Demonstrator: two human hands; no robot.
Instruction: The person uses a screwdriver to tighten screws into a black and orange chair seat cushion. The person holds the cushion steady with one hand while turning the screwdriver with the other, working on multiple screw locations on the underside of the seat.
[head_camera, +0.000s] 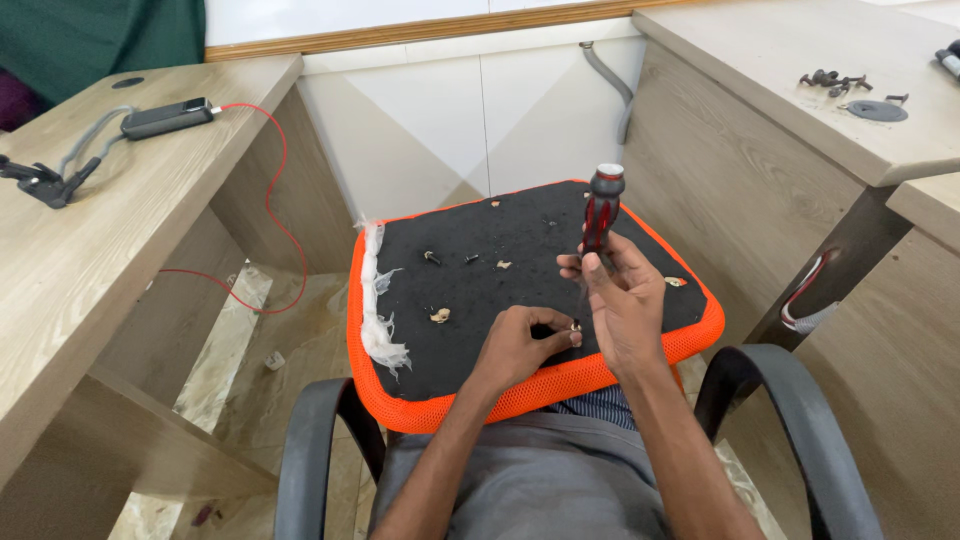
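A seat pad (470, 290) lies across the person's lap, between two tables. On it the left hand (515, 345) rests just left of the right hand (625, 305), which holds a screwdriver (602, 212) upright. Two screws (450, 258) lie farther left on the pad. A phone (165, 118) lies on the left table (90, 230), loose screws (835, 82) on the right table (800, 60).

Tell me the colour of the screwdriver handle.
Black and red with a white cap, on the screwdriver in the right hand; head view.

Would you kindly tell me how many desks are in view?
3: one desk at the left, one desk at the upper right, another desk at the far right edge.
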